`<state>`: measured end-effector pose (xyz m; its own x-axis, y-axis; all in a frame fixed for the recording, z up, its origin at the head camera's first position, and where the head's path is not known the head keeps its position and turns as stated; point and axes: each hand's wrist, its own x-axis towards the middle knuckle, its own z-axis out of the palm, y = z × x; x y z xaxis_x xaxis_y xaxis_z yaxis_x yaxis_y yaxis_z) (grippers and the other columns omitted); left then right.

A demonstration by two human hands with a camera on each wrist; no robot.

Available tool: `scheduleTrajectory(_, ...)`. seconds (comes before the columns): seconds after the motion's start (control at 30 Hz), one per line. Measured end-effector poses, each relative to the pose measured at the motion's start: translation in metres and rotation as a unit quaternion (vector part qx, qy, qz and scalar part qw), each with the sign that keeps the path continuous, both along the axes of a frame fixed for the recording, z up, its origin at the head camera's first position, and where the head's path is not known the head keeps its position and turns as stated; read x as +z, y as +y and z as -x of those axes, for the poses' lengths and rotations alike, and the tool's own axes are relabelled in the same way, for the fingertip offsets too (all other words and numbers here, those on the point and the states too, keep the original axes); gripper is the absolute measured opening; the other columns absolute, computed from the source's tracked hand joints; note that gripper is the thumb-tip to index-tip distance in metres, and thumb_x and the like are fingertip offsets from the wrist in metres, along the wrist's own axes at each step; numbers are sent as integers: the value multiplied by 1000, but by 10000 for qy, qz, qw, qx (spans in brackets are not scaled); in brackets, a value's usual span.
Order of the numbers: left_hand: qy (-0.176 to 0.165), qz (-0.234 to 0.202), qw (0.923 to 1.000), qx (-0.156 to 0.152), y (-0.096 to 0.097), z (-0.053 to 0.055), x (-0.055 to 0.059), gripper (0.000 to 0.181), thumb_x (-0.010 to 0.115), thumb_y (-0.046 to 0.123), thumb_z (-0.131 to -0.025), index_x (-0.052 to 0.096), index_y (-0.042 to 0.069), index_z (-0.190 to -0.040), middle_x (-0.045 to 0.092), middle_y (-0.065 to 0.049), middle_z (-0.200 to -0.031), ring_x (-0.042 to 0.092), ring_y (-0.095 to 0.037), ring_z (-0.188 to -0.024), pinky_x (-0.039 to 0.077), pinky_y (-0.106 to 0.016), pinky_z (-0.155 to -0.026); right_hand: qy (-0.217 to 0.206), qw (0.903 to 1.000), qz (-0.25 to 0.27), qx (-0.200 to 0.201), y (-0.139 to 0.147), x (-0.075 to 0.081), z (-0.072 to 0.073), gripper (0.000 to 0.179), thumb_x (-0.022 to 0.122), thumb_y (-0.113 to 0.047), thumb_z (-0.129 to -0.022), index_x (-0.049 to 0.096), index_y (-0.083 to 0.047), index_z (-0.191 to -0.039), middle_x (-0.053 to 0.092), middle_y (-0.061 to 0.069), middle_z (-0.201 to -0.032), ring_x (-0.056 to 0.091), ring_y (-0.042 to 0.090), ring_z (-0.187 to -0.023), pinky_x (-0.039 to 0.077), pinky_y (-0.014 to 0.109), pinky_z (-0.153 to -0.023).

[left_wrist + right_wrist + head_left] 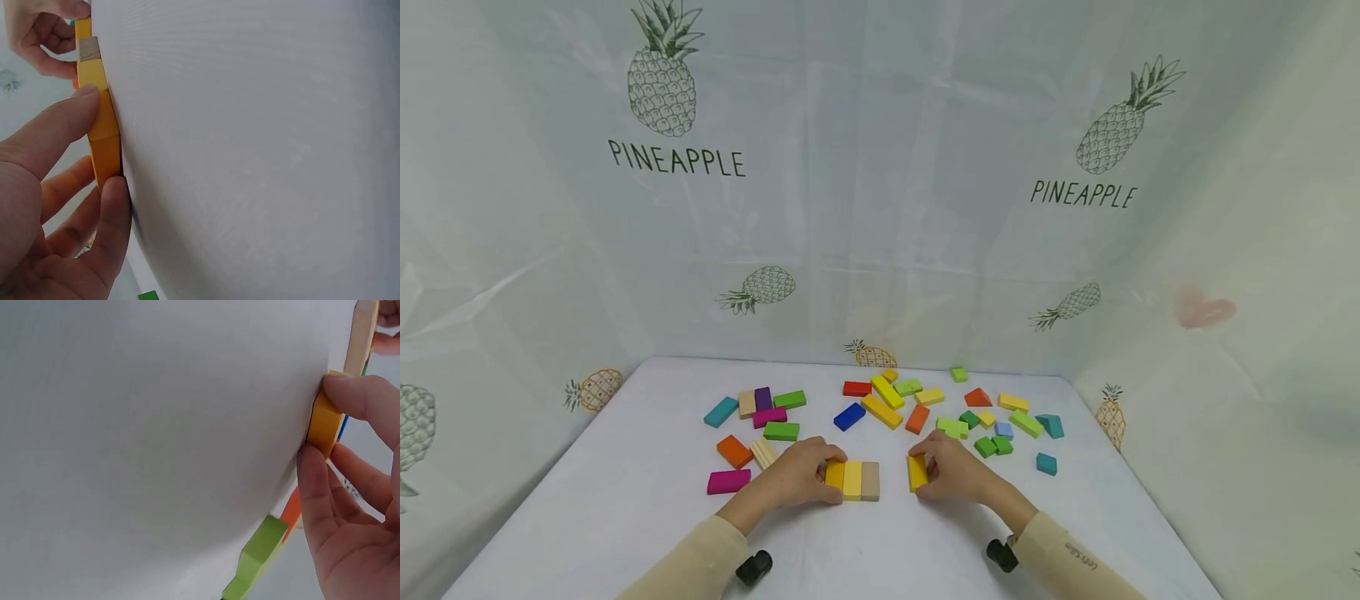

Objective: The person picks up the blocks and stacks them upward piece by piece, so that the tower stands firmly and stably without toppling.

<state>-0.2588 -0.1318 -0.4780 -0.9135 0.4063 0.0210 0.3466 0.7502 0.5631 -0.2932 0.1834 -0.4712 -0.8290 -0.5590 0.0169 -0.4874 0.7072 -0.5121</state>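
At the middle of the table, a row of three upright-edged blocks lies side by side: a dark yellow block (834, 477), a light yellow block (852, 481) and a plain wooden block (870, 482). My left hand (797, 475) pinches the dark yellow block at the row's left end, thumb on its near end in the left wrist view (105, 119). Across a small gap to the right, my right hand (953, 471) holds a second yellow block (917, 472) between thumb and fingers. That block touches the table in the right wrist view.
Loose coloured blocks lie behind and beside the hands, among them a magenta block (728, 482), an orange block (734, 452), a blue block (849, 417) and a teal block (1047, 464). A pineapple-print curtain (880, 208) hangs behind the white table (625, 500).
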Motion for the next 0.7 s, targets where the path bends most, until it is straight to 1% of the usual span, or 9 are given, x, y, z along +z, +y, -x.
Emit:
scheduleTrajectory(0.1,-10,-11,10000,10,0,1,-1,52,93,34,-82,73,20,-129,60,6,-100,54,-13,-91,54,-30,-78,-123,9999,44,67,-5,0,-2,54,93,-15,-83,71,-5,-131,63,2,-114,60,11,-85,56,20,-75)
scheduleTrajectory(0.33,-67,-19,10000,69,0,2,-2,53,94,35,-81,74,21,-129,60,5,-101,54,-14,-92,55,-34,-81,-281,9994,34,220,-17,1,-8,55,92,-18,-84,70,-6,-132,64,-3,-109,59,9,-82,55,20,-74)
scheduleTrajectory(0.53,-103,-22,9999,113,0,1,-2,53,94,36,-81,74,22,-129,61,5,-104,55,-15,-94,57,-38,-86,-203,9994,-26,273,-26,1,-12,55,92,-20,-84,70,-7,-133,64,-2,-110,58,7,-83,54,19,-74)
scheduleTrajectory(0.7,-105,-17,9999,130,0,0,-2,53,93,36,-82,74,22,-129,62,5,-105,55,-15,-95,57,-39,-88,-145,9995,-84,251,-32,2,-14,55,91,-21,-84,70,-8,-133,64,-1,-112,57,7,-83,54,19,-75)
